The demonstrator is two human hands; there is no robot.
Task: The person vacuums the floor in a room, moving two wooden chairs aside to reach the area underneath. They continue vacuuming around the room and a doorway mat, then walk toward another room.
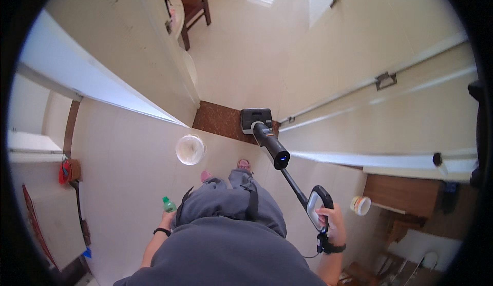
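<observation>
My right hand (333, 220) is closed around the looped grip of a black and grey cordless floor washer (271, 144). Its thin pole runs forward to a cylindrical body with a small lit blue display. The washer's wide head (256, 117) rests on a brown speckled door sill (218, 119), toward its right end. Down at my left side, my left hand (166, 219) grips a small green bottle (169, 205) with a green cap, held upright; its lower part is hidden in my fingers.
Before my feet, a whitish round tub (190, 150) stands on the pale tiled floor. Open doors (375, 60) flank the sill. Beyond it is a dark wooden chair (194, 6). Another small tub (360, 205) is right of my hand, near wooden furniture (400, 193). Red items (65, 172) hang at left.
</observation>
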